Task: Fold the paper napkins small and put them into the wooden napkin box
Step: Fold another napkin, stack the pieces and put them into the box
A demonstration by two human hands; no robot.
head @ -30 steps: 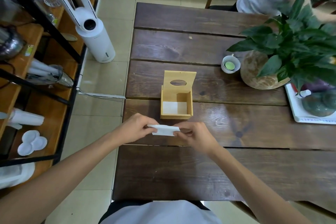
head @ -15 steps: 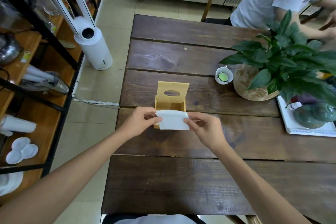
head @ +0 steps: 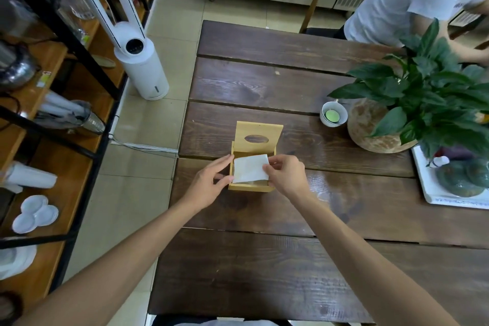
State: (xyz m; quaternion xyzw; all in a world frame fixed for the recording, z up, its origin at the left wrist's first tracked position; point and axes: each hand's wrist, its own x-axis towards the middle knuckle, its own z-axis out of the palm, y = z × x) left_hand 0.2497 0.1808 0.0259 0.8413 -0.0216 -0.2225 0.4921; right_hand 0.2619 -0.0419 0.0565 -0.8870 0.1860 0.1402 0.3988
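A light wooden napkin box [head: 255,188] stands on the dark plank table [head: 291,267], its lid [head: 258,137] with an oval slot raised upright at the back. A folded white paper napkin [head: 248,169] lies over the box's open top. My left hand [head: 209,184] pinches the napkin's lower left corner, fingers against the box's left wall. My right hand [head: 287,174] pinches the napkin's right edge above the box's right wall. The inside of the box is hidden under the napkin.
A potted green plant [head: 412,108] and a small white cup [head: 333,114] stand at the right, with a white tray [head: 434,193] beside them. Another person [head: 412,0] sits at the far right corner. Shelves [head: 39,114] and a white tower fan [head: 143,66] line the left.
Both hands have carried the folded napkin forward from in front of the box to over its open top. The camera has tilted up a little.
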